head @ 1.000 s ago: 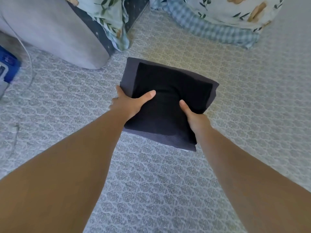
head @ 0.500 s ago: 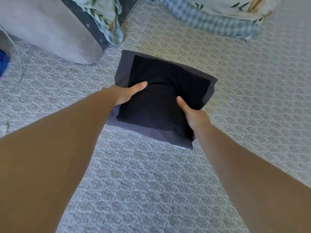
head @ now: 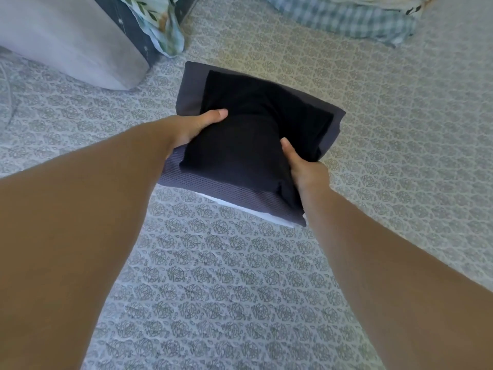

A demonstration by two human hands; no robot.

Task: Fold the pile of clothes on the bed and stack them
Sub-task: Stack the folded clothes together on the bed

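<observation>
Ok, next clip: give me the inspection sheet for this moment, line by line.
Surface: bed cover, grey with a leaf-like print.
Job's things: folded stack, black piece on top, dark grey under it, a white edge at the bottom.
Clutter: checked cloth at the far edge; floral fabric far left.
Grips: left hand and right hand hold the stack's sides, thumbs on top.
Cables: nothing seen.
Surroundings: grey pillow, upper left.

Two bare forearms, no sleeves in view, left hand and right hand ungloved (no rings or watch showing).
</observation>
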